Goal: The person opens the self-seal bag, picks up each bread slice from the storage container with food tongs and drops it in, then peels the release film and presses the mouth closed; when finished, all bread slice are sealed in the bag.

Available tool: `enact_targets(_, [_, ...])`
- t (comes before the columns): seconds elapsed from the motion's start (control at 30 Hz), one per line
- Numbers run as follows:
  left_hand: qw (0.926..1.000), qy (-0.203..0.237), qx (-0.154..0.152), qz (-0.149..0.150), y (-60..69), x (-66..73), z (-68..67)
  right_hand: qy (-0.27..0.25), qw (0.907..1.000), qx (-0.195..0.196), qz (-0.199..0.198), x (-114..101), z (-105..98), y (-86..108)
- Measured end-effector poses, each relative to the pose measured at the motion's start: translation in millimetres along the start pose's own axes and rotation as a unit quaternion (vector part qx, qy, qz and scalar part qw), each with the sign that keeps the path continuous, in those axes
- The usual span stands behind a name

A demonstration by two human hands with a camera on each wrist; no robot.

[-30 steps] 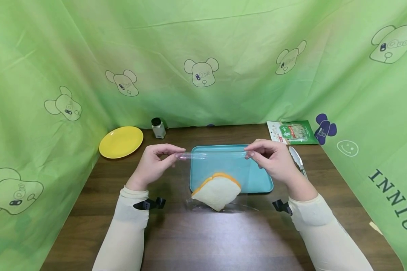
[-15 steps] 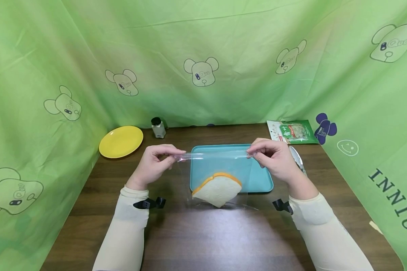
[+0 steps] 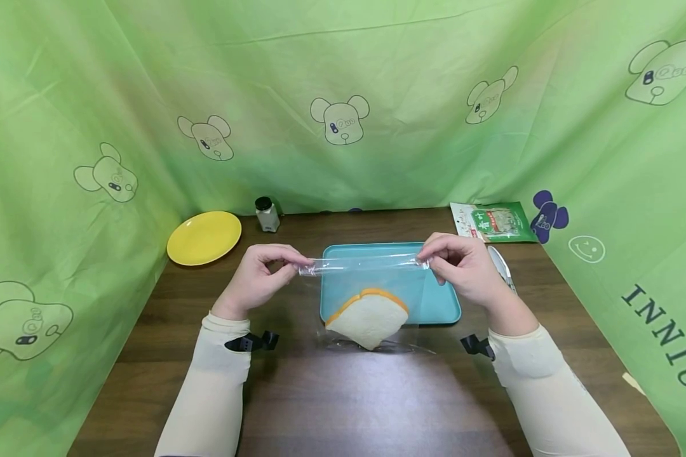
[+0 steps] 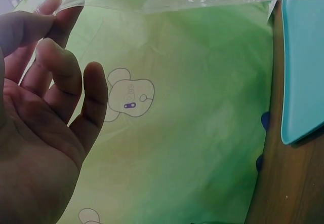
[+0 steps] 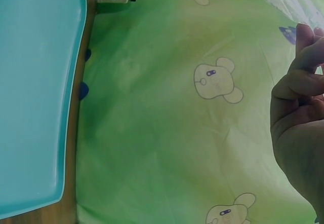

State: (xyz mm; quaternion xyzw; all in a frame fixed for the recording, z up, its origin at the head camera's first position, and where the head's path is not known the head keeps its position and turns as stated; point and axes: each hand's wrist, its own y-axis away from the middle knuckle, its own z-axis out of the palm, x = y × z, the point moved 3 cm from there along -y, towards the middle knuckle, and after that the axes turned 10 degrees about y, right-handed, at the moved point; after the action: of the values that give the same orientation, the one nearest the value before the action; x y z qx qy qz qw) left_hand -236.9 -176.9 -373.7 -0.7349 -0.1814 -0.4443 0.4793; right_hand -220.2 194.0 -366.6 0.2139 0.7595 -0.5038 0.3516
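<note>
A clear plastic bag [image 3: 366, 263] is stretched between my two hands in the head view. Its top band looks folded over and catches the light. Inside the bag lies a bread slice [image 3: 371, 320] with an orange crust, one corner pointing toward me. My left hand [image 3: 258, 276] pinches the bag's top left corner between thumb and fingers. At the top right corner my right hand [image 3: 463, 270] pinches the plastic the same way. Both wrist views show the hands, the left hand [image 4: 45, 97] and the right hand [image 5: 298, 102], at the film's edge; the bread is outside those views.
Behind the bag lies a turquoise tray [image 3: 443, 308]. A yellow plate [image 3: 204, 238] and a black-capped jar [image 3: 267, 216] stand at the back left. At the back right are a green and white packet [image 3: 494, 222] and metal tongs [image 3: 501, 266], partly hidden by the right hand.
The bag's top edge has turned from a thin line into a wider folded band. The bread slice has shifted up very slightly. Both hands have stayed almost in place.
</note>
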Motion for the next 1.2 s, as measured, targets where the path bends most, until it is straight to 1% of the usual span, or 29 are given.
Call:
enact_targets(0.23, [0.9997, -0.021, -0.001, -0.011, 0.8, 3.7, 0.1, 0.0, 1.0, -0.001, -0.005, 0.4, 0.6, -0.1])
enact_targets(0.4, [0.9996, -0.028, -0.008, -0.007, 1.1, 6.0, -0.7, 0.022, 0.9997, 0.0, -0.008, -3.5, 0.6, 0.0])
enact_targets(0.5, [0.9993, -0.035, -0.013, -0.005, 1.6, 6.9, -1.9, 0.045, 0.999, 0.002, 0.003, -5.5, -0.3, 1.0])
enact_targets(0.63, [0.9987, -0.047, -0.019, -0.001, 2.6, 8.7, -2.7, 0.078, 0.9965, 0.003, 0.029, -7.7, -2.0, 2.7])
enact_targets(0.7, [0.9986, -0.049, -0.02, 0.0, 3.0, 9.8, -2.5, 0.09, 0.9954, -0.001, 0.033, -8.6, -2.8, 3.4])
enact_targets(0.77, [0.9988, -0.046, -0.017, -0.002, 3.2, 10.5, -2.2, 0.098, 0.9948, -0.007, 0.028, -9.1, -3.4, 3.7])
enact_targets(0.9, [0.9989, -0.044, 0.0, -0.015, 2.9, 9.8, -1.0, 0.098, 0.9951, -0.012, 0.002, -11.4, -2.9, 3.0])
enact_targets(1.0, [0.9986, -0.048, 0.009, -0.021, 2.0, 9.0, 0.4, 0.1, 0.9949, 0.002, -0.005, -12.9, -0.8, 1.5])
enact_targets(1.2, [0.9982, -0.051, 0.023, -0.02, 0.7, 9.9, 3.0, 0.101, 0.9941, 0.038, 0.009, -12.4, 2.7, 1.0])
